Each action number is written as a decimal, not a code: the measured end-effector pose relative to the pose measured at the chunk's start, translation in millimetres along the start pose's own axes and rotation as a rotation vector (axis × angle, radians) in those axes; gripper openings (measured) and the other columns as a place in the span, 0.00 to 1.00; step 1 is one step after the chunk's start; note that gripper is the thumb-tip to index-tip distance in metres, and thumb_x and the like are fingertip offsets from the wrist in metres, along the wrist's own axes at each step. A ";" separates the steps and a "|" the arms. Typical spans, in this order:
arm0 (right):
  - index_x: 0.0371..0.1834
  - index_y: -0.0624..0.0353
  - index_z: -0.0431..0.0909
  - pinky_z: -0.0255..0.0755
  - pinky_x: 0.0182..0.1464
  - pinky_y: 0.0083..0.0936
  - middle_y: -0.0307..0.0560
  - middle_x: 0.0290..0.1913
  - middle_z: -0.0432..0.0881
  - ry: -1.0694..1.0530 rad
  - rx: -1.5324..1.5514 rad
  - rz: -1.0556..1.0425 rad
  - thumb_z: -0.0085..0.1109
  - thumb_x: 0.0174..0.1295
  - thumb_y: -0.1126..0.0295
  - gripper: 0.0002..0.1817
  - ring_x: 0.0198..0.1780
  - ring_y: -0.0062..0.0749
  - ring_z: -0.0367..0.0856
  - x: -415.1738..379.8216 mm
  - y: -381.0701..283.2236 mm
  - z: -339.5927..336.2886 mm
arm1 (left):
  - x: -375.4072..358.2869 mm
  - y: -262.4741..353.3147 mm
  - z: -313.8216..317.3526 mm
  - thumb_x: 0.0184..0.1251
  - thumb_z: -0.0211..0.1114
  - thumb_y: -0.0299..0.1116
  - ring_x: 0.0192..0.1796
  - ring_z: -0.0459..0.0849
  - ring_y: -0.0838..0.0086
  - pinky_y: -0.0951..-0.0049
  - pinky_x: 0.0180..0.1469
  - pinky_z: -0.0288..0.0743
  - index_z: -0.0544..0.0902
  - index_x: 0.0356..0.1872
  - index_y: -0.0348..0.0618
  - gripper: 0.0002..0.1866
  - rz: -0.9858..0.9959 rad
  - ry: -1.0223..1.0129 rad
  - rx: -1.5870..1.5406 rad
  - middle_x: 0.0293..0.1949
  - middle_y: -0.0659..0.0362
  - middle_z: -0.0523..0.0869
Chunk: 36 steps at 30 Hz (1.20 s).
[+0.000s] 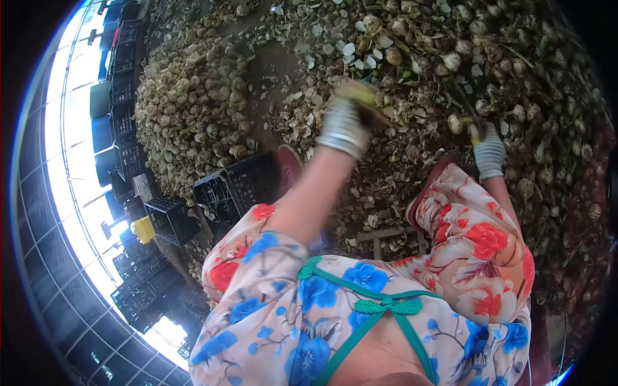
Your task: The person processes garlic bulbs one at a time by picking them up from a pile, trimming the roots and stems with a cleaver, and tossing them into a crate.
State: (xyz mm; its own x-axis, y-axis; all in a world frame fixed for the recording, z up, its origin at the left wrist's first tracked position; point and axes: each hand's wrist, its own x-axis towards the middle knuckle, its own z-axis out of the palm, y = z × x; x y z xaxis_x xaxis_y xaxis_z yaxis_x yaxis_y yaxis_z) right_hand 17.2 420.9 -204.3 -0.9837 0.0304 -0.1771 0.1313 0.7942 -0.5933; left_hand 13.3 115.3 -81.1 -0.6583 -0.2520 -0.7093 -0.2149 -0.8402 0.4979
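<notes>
My left hand [351, 122], in a striped white glove with a yellowish front, is raised over a heap of loose peelings [386, 167]. Motion smears its fingers, and whatever they may hold is hidden in the blur. Farther right, my right hand [489, 152] wears a similar glove, its fingers closed around a stalk by the edge of the big pile. Beside those fingers sits a pale garlic bulb [456, 123], apparently on that stalk. More garlic with long stalks [515, 71] spreads ahead and to the right.
A heap of trimmed bulbs [193, 103] lies on the left. Black plastic crates [241, 183] stand near my left foot, and others line the left side. A yellow object [143, 229] rests among them. Red mesh netting [586, 206] is at the right edge.
</notes>
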 end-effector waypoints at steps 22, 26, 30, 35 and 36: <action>0.42 0.63 0.71 0.70 0.40 0.19 0.41 0.38 0.77 -0.615 1.264 0.265 0.59 0.52 0.71 0.15 0.39 0.21 0.75 -20.0 -81.8 -23.9 | -11.9 -84.4 -16.5 0.42 0.70 0.29 0.49 0.74 0.72 0.75 0.53 0.68 0.62 0.56 0.41 0.37 -0.086 -0.710 0.681 0.51 0.56 0.73; 0.35 0.63 0.73 0.70 0.35 0.17 0.42 0.33 0.79 -0.237 0.599 -0.170 0.58 0.51 0.73 0.09 0.33 0.20 0.75 -28.1 -108.3 -60.4 | -21.2 -62.3 -13.3 0.40 0.71 0.27 0.48 0.74 0.76 0.72 0.51 0.70 0.61 0.54 0.44 0.37 -0.116 -0.651 0.617 0.48 0.60 0.74; 0.32 0.61 0.74 0.70 0.32 0.29 0.51 0.28 0.76 -0.247 0.114 -0.627 0.60 0.31 0.74 0.18 0.30 0.45 0.75 -31.8 -119.8 -71.3 | -3.5 -74.1 -34.2 0.51 0.62 0.24 0.50 0.74 0.71 0.72 0.53 0.70 0.53 0.59 0.43 0.35 -0.057 -0.862 0.599 0.51 0.54 0.70; 0.32 0.60 0.73 0.69 0.30 0.30 0.49 0.27 0.75 -0.310 0.185 -0.626 0.60 0.32 0.73 0.18 0.29 0.45 0.75 -32.9 -118.2 -67.0 | 2.3 -73.0 -24.4 0.58 0.43 0.58 0.43 0.77 0.64 0.57 0.47 0.72 0.73 0.43 0.38 0.30 -1.058 -0.576 -0.396 0.43 0.52 0.77; 0.32 0.60 0.73 0.69 0.30 0.30 0.49 0.27 0.75 -0.310 0.184 -0.627 0.60 0.32 0.73 0.18 0.29 0.45 0.75 -32.7 -117.5 -65.8 | 1.6 -74.9 -21.1 0.58 0.44 0.57 0.42 0.78 0.64 0.55 0.45 0.73 0.74 0.41 0.38 0.29 -1.100 -0.573 -0.428 0.42 0.52 0.78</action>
State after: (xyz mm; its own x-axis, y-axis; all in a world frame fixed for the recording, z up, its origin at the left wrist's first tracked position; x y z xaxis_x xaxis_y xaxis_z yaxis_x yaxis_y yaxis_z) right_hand 25.8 366.5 -77.2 -0.8042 -0.5930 0.0416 -0.4014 0.4901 -0.7738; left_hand 43.6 167.8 -130.1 -0.5207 0.8077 -0.2764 -0.6575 -0.5860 -0.4736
